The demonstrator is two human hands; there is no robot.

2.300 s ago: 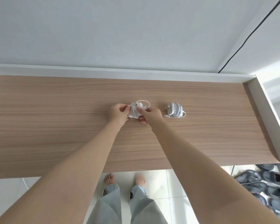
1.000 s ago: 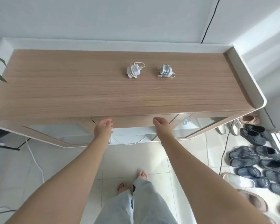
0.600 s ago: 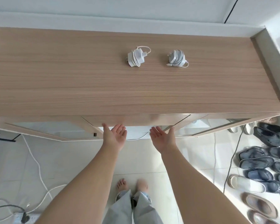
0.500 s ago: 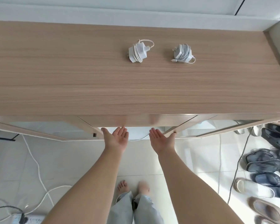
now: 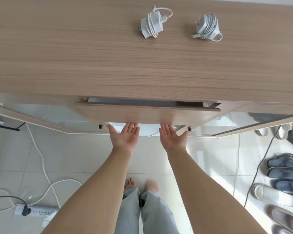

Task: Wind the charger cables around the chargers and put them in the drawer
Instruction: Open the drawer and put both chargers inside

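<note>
Two white chargers lie on the wooden cabinet top, each with its cable wound around it: the left charger and the right charger. Below the top's front edge, the drawer front stands out a little, with a narrow dark gap showing behind it. My left hand and my right hand are palm up side by side. Their fingertips reach under the drawer front's lower edge and are hidden there. Both hands are far from the chargers.
Glass-fronted cabinet doors flank the drawer. On the tiled floor, a power strip with a white cable lies at the left, and several shoes line the right. My bare feet stand below the drawer.
My hands left the wound charger on the top, dropped below the cabinet's front edge and turned palm up. The drawer front has come out a little since half a second ago.
</note>
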